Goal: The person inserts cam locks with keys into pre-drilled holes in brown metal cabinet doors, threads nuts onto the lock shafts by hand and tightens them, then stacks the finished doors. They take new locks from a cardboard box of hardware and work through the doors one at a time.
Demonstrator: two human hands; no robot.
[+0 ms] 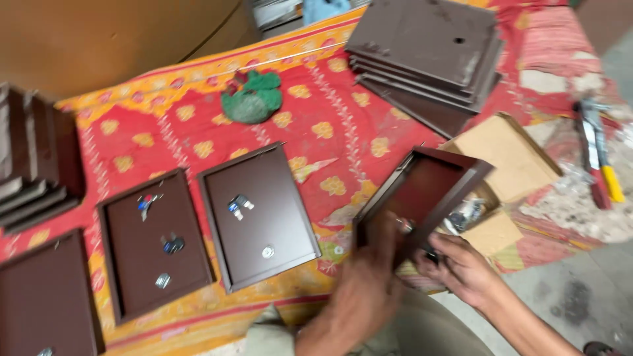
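Note:
A dark brown metal panel (432,181) with a raised rim is tilted up on edge over the cloth-covered table (343,135). My left hand (366,290) grips its near lower edge. My right hand (461,267) is at the panel's right underside, fingers curled around a small dark part; motion blur hides what exactly it is. Two like panels (260,214) (155,247) lie flat to the left, each with small metal lock parts and keys on it.
An open cardboard box (511,161) with small hardware stands behind the tilted panel. A stack of brown panels (428,46) sits at the back, another stack (33,165) at far left. A green cloth bundle (252,99) lies mid-table; hand tools (597,155) lie right.

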